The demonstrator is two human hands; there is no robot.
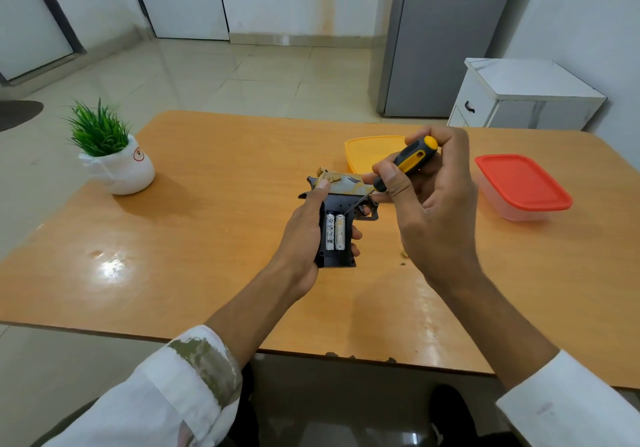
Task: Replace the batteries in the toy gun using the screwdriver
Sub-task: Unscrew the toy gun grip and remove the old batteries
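Note:
My left hand (302,235) grips the black handle of the toy gun (341,200), held just above the wooden table (194,238). The grip's battery compartment is uncovered and two silver batteries (335,227) lie side by side in it. The gun's gold slide points away to the right. My right hand (429,204) holds a yellow-and-black screwdriver (403,164). Its thin shaft slants down to the left, with the tip at the top end of the batteries.
A small potted plant (110,155) in a white pot stands at the table's left. A yellow lid (367,152) lies behind the gun. A clear box with a red lid (523,187) sits at the right. Small bits (403,259) lie near my right wrist.

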